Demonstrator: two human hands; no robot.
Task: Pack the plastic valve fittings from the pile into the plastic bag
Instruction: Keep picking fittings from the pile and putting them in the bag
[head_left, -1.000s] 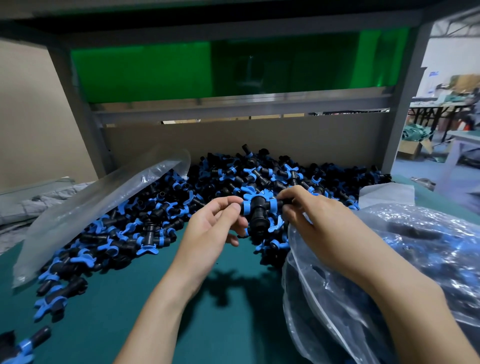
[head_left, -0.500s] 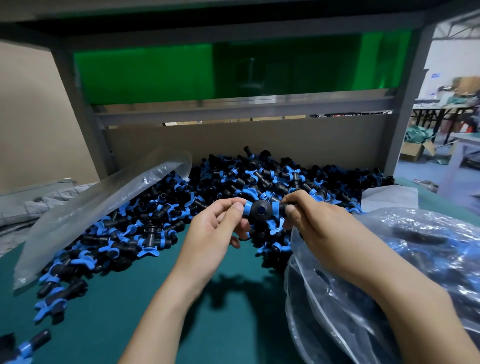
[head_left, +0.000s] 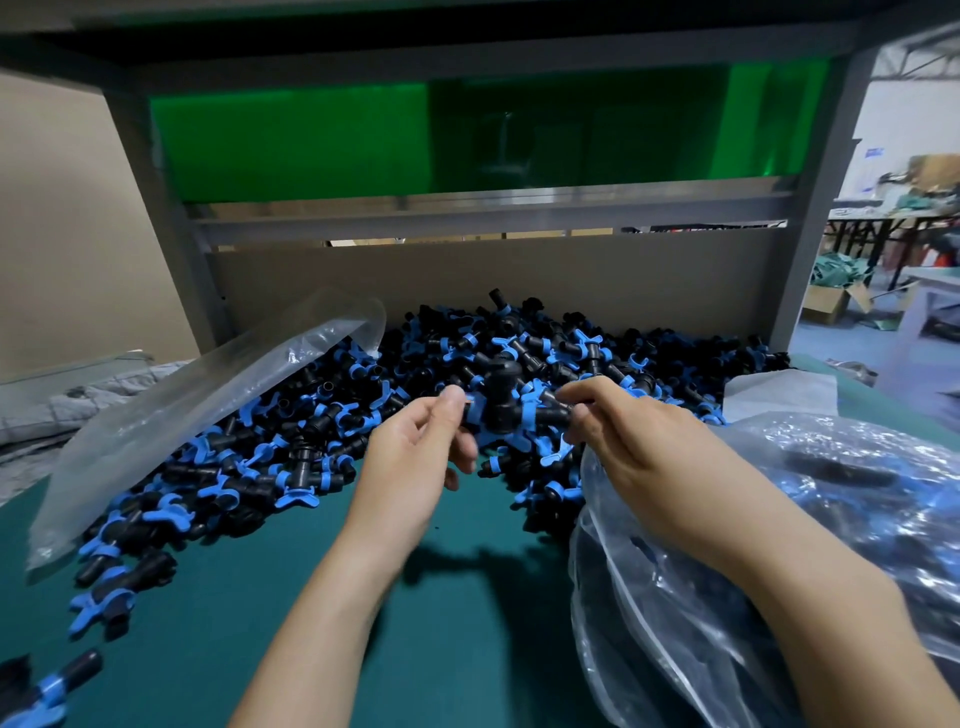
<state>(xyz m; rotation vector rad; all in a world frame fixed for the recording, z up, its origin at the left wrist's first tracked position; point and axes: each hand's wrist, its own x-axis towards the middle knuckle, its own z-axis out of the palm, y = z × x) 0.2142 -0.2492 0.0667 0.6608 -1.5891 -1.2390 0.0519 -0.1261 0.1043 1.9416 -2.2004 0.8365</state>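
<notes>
A big pile of black valve fittings with blue wing handles (head_left: 322, 441) covers the back of the green table (head_left: 457, 649). Between my hands, just above the pile, is one black and blue fitting (head_left: 501, 402). My left hand (head_left: 415, 462) pinches its left end with thumb and fingertips. My right hand (head_left: 639, 447) pinches its right end. A clear plastic bag (head_left: 779, 545) holding fittings lies at the right, under my right forearm.
An empty clear bag (head_left: 208, 410) lies flat over the pile's left side. A cardboard wall (head_left: 623, 291) and a grey metal frame (head_left: 821, 208) close off the back. A few loose fittings (head_left: 104, 608) lie at the front left.
Both hands keep hold of the same fitting and have turned it: its black stem pointed down, then toward me, and now points up.
</notes>
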